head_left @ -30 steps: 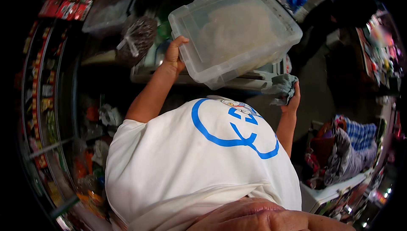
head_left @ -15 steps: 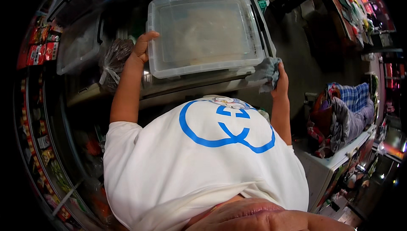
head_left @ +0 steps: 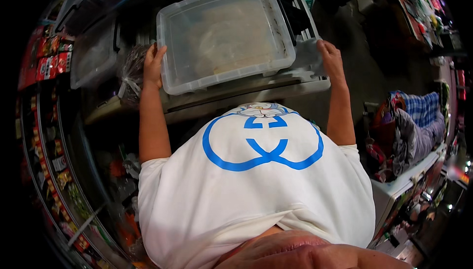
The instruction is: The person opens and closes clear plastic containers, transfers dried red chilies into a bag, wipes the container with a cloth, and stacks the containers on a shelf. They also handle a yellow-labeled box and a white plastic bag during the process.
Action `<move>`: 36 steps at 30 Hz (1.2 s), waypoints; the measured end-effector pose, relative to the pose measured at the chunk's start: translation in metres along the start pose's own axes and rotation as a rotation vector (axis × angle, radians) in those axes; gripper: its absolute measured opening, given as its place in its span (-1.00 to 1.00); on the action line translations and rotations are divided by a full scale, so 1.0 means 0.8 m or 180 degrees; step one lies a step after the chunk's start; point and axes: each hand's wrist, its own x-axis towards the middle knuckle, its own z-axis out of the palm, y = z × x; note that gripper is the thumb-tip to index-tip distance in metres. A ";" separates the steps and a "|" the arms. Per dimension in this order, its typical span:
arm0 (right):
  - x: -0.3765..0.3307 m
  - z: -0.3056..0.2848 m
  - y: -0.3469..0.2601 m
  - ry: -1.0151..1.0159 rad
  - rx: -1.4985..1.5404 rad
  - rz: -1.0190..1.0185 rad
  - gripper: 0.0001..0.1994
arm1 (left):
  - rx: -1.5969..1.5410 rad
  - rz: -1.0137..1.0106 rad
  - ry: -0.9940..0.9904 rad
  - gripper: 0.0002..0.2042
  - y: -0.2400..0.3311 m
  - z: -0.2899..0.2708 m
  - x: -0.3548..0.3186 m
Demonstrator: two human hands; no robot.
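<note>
Bin [head_left: 224,35] now lower, level, long axis left-right between hands.

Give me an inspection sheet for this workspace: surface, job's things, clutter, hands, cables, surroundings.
Surface: a grey counter ledge runs under the bin, in front of the person's white shirt.
Job's things: a large clear plastic bin, open side up, tilted slightly, with a pale smeared inside.
Clutter: a tied clear bag of dark stuff left of the bin; another clear bin beyond it.
Hands: left hand grips the bin's left rim; right hand is at its right side, pressing a grey cloth.
Cables: nothing seen.
Surroundings: shelves of red packets on the left; a heap of checked fabric on the right.
</note>
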 end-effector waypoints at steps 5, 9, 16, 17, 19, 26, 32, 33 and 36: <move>0.034 0.042 -0.018 -0.0965 0.1098 -0.0510 -0.41 | 0.1229 0.0293 0.0416 -0.51 -0.032 -0.012 -0.017; 0.017 0.052 -0.073 -0.1329 0.0660 -0.0703 -0.34 | 0.3164 0.0818 0.0884 -0.55 -0.005 0.017 -0.048; 0.024 0.045 -0.060 -0.1368 0.0630 -0.0712 -0.38 | 0.3668 0.0908 0.1095 -0.59 -0.004 0.018 -0.054; 0.028 0.052 -0.057 -0.1375 0.0966 -0.0670 -0.38 | 0.3691 0.0994 0.1105 -0.59 -0.007 0.014 -0.052; 0.031 0.054 -0.054 -0.1326 0.1558 -0.0514 -0.39 | 0.3086 0.0923 0.1108 -0.59 -0.023 -0.001 -0.040; 0.052 0.064 -0.057 -0.1129 0.1318 -0.0103 -0.52 | 0.0461 -0.0477 0.0840 -0.61 0.001 -0.001 -0.011; 0.054 0.072 -0.063 -0.0704 0.0034 -0.0901 -0.61 | -0.0263 -0.0922 0.0863 -0.60 -0.018 0.001 0.006; 0.061 0.074 -0.061 -0.0694 -0.0181 -0.1054 -0.62 | -0.0342 -0.0932 0.0980 -0.59 -0.004 0.019 -0.001; 0.062 0.072 -0.058 -0.0852 0.0156 -0.0731 -0.62 | -0.0102 -0.0606 0.0860 -0.57 -0.001 0.011 -0.003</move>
